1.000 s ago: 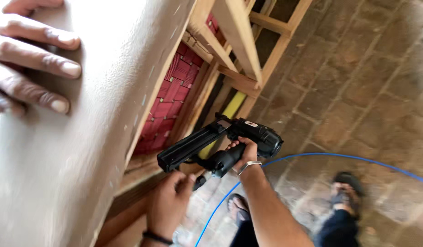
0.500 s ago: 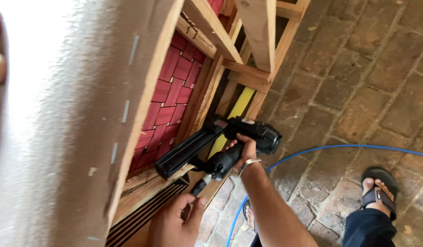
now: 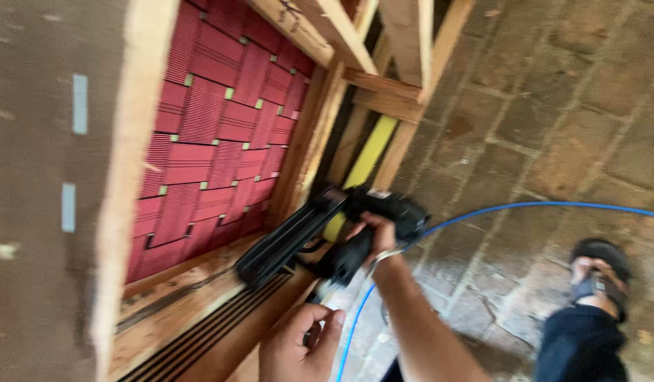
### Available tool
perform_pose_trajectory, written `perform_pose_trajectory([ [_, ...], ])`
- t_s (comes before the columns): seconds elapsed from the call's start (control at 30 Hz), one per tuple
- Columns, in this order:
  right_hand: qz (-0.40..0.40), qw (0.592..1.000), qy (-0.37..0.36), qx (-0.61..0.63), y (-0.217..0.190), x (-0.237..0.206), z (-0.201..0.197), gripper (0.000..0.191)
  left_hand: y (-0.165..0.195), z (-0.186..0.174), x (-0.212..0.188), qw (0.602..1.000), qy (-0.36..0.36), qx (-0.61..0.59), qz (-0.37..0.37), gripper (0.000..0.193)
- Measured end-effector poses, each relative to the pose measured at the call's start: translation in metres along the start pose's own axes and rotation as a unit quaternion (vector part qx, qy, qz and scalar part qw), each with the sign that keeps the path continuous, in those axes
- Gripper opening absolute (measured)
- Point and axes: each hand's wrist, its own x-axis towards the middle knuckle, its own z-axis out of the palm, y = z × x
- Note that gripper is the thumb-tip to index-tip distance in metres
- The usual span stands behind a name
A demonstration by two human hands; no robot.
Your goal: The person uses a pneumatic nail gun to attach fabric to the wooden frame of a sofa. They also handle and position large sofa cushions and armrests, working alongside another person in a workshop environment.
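Right hand [image 3: 375,233]: wrapped tight around the grip of a black nail gun [image 3: 320,230], fingers curled shut on it.
Left hand [image 3: 302,345]: at 6 o'clock, fingers bent and pinched together at the lower edge of the wooden frame [image 3: 199,311]; what it pinches cannot be told.
Nail gun: centre of view, long magazine pointing to 8 o'clock, against the frame's bottom rail.
Blue hose [image 3: 525,206]: curves from the gun toward 3 o'clock over the brick floor [image 3: 553,127].
Red webbing [image 3: 214,141]: woven straps filling the frame, at 11 o'clock.
Sandalled foot [image 3: 599,272]: at 4 o'clock.

— Wrist [image 3: 383,260] at 5 o'clock: what is worn?
— Thin metal bangle [image 3: 381,256]; forearm bare, no sleeve.
— Lower right, 4 o'clock?
— Dark trouser leg [image 3: 578,346], black strapped sandal [image 3: 601,272].
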Motion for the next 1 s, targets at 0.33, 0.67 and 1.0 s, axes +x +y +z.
perform_pose_trajectory([
  [0.33,0.058,0.998,-0.009,-0.009,0.041,-0.01,-0.03,0.026,0.006,0.006,-0.03,0.999,-0.034,-0.01,0.041,0.018],
  [0.67,-0.095,0.994,0.059,0.018,-0.023,-0.096,-0.085,0.019,0.034,0.019,-0.088,0.997,-0.047,-0.058,0.011,0.02],
  [1.0,-0.476,0.751,-0.014,-0.457,-0.119,-0.211,-0.026,0.008,0.072,0.005,-0.103,0.994,0.057,-0.093,-0.033,0.009],
])
